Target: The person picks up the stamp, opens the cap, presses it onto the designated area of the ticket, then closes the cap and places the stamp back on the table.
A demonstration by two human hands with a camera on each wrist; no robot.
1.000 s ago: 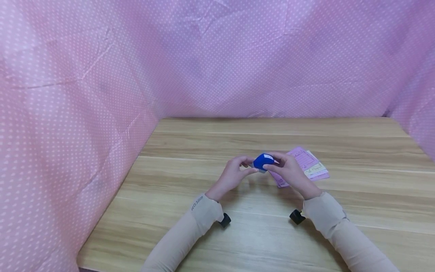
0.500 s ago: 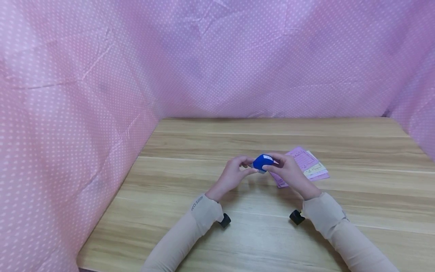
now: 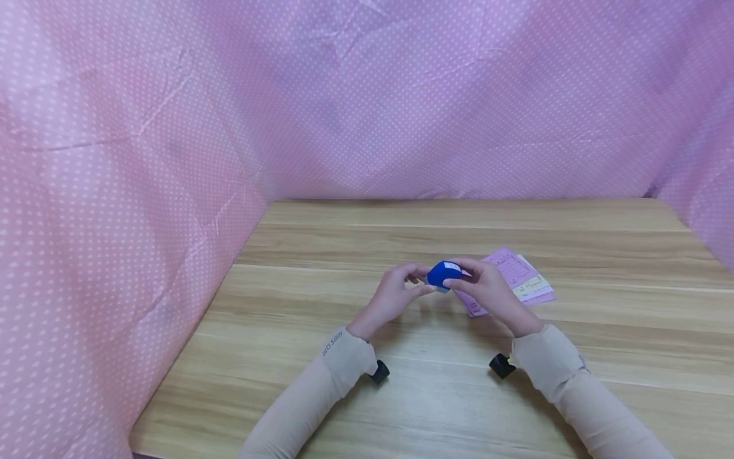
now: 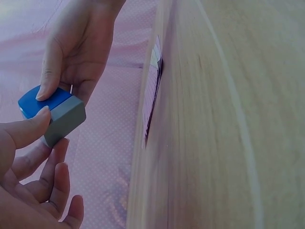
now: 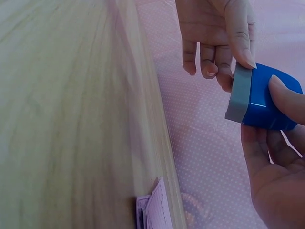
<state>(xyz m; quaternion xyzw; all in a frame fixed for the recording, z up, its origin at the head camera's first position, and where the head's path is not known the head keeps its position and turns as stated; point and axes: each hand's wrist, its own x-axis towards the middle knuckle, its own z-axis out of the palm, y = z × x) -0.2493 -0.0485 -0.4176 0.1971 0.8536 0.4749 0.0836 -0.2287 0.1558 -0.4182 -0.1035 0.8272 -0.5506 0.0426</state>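
Both hands hold a stamp (image 3: 443,273) up over the table; it has a blue body (image 5: 261,95) with a white label on its end and a grey cap (image 5: 238,93). My left hand (image 3: 395,291) pinches the grey cap between thumb and fingertips, the other fingers loosely bent. My right hand (image 3: 487,288) grips the blue body, thumb on one face and fingers on the opposite one. The cap is against the body, with no gap visible. Beneath and behind the right hand lie overlapping paper slips (image 3: 510,264), purple, yellow and white, partly covered by that hand.
The wood-grain table (image 3: 321,248) runs back to a pink dotted curtain (image 3: 367,115), which also hangs at the left and right. Black wrist cameras (image 3: 379,371) stick out from both sleeves, low over the tabletop.
Hands and slips keep their places. The stamp tilts very slightly in the grip; otherwise nothing differs.
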